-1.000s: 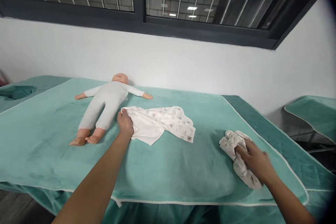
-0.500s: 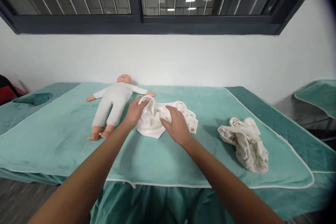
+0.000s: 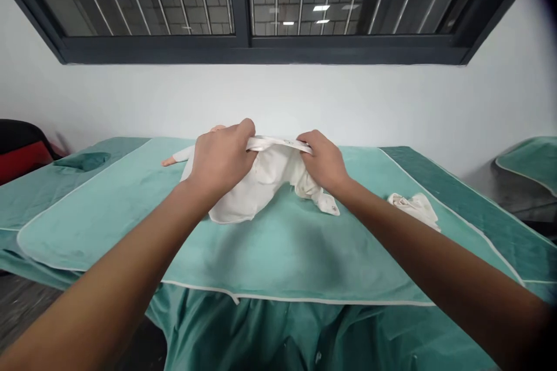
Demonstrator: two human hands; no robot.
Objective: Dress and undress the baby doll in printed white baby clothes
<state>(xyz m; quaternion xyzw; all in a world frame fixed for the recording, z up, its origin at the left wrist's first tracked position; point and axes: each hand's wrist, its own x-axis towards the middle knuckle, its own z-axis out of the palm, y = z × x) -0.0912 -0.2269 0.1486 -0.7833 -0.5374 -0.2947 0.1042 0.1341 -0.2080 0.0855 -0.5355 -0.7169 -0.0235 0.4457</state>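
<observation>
A white baby garment (image 3: 265, 177) with a small print hangs between my two hands, its top edge stretched in a band from one to the other. My left hand (image 3: 224, 153) is closed on the left end of that edge. At the right end, my right hand (image 3: 324, 162) grips the band between thumb and fingers. The lower part of the cloth droops toward the green bed cover. Behind my left hand lies a baby doll (image 3: 178, 156) in white; only an outstretched arm and a bit of its head show, the rest is hidden.
Another crumpled white cloth (image 3: 415, 208) lies on the green cover (image 3: 278, 266) to the right, partly behind my forearm. A small green pillow (image 3: 82, 161) and a red and black object (image 3: 21, 151) are at the left. A white wall (image 3: 278, 101) and barred window stand behind.
Both hands have lifted the garment off the bed and hold it up by its edge. My right hand, resting open on the cloth before, now grips it. The view has shifted slightly.
</observation>
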